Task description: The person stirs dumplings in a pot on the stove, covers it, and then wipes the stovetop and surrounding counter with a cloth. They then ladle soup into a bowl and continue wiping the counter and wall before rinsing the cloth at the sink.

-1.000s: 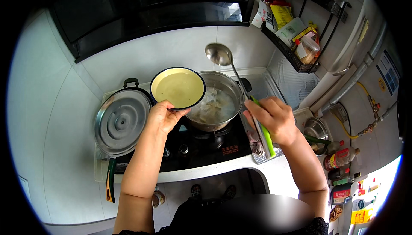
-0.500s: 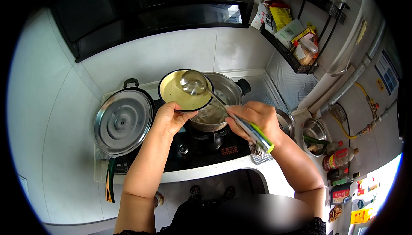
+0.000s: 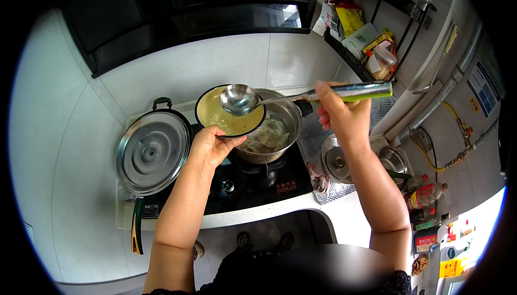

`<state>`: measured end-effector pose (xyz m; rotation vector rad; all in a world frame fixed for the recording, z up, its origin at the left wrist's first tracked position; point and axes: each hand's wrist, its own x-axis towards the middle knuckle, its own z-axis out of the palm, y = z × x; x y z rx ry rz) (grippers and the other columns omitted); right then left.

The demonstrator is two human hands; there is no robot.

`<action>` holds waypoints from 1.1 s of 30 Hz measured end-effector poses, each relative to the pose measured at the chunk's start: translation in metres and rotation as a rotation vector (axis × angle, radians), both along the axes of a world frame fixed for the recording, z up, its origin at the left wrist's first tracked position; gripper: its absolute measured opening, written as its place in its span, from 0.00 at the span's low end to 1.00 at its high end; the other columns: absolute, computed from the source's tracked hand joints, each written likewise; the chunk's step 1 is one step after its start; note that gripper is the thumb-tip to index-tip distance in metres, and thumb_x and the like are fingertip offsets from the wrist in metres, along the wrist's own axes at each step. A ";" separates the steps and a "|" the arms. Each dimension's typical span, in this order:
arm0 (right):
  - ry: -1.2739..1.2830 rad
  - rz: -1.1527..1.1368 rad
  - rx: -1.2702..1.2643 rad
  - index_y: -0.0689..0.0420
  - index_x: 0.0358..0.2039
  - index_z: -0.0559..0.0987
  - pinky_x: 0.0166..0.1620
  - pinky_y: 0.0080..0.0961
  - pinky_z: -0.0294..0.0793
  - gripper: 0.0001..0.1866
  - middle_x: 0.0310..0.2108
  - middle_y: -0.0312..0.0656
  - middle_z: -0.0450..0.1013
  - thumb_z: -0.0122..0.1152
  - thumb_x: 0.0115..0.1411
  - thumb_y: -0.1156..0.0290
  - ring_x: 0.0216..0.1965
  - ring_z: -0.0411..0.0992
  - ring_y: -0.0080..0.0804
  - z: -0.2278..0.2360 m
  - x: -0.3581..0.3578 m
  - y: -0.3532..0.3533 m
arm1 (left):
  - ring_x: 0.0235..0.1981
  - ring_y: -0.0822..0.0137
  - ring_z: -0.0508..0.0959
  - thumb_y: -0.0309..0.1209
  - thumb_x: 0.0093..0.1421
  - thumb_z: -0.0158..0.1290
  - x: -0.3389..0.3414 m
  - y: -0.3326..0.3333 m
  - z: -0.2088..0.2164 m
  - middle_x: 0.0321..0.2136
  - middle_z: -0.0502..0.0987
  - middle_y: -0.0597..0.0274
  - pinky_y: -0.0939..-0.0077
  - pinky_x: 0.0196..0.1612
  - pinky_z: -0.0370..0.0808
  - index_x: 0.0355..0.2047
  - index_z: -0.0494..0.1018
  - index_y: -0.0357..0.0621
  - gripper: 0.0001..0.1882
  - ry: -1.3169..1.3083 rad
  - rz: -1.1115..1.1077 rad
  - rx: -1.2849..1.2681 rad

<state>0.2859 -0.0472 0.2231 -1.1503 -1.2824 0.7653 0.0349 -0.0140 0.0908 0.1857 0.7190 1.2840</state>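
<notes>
My left hand [image 3: 212,147] is closed on the near edge of a pale yellow bowl [image 3: 209,109] with a dark rim, holding it over the left part of a steel pot [image 3: 294,116]. In the pot, pale, wrinkled pieces like dumplings [image 3: 269,136] lie in liquid. My right hand [image 3: 347,113] grips the handle of a steel ladle [image 3: 238,99] with a green strip along it. The ladle's cup is above the bowl, and its handle runs out to the right over the pot. A little liquid seems to show in the bowl.
The pot stands on a black glass stove [image 3: 253,186]. On its left lies a lidded pan [image 3: 152,152], its handle jutting over the counter edge. A lidded steel vessel [image 3: 335,159], cloth [image 3: 319,179] and bottles [image 3: 428,195] are on the right. A wall rack [image 3: 350,55] holds packages.
My right hand has moved up and right, swinging the ladle's handle from slanting toward me to nearly level. The ladle's cup has shifted slightly left and tipped. More of the pot's contents show.
</notes>
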 end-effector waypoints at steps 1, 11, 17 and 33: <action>0.001 -0.018 0.005 0.63 0.32 0.79 0.14 0.13 0.64 0.16 0.15 0.37 0.70 0.67 0.53 0.61 0.11 0.65 0.18 0.006 0.001 0.000 | 0.48 0.38 0.68 0.15 0.51 0.38 0.000 0.000 0.001 0.47 0.61 0.35 0.43 0.48 0.75 0.48 0.55 0.21 0.22 0.004 0.005 -0.005; -0.078 -0.126 0.057 0.63 0.28 0.79 0.15 0.14 0.63 0.15 0.14 0.35 0.69 0.66 0.52 0.62 0.12 0.64 0.17 0.026 0.015 0.017 | 0.50 0.24 0.62 0.16 0.48 0.40 -0.017 -0.007 0.003 0.52 0.56 0.29 0.45 0.48 0.76 0.54 0.48 0.23 0.30 0.035 0.121 0.042; -0.240 -0.067 0.228 0.63 0.26 0.80 0.24 0.16 0.71 0.09 0.17 0.33 0.73 0.65 0.51 0.69 0.18 0.69 0.17 -0.026 0.028 0.031 | 0.52 0.32 0.64 0.14 0.49 0.39 -0.025 -0.007 0.006 0.51 0.59 0.34 0.37 0.54 0.67 0.51 0.53 0.23 0.26 -0.020 0.134 -0.006; 0.019 -0.183 -0.040 0.64 0.29 0.80 0.18 0.15 0.66 0.12 0.17 0.34 0.71 0.65 0.53 0.66 0.15 0.67 0.18 -0.041 0.043 0.017 | 0.51 0.35 0.66 0.14 0.49 0.38 -0.017 -0.020 0.007 0.51 0.59 0.35 0.36 0.53 0.68 0.51 0.53 0.24 0.26 -0.021 0.070 -0.004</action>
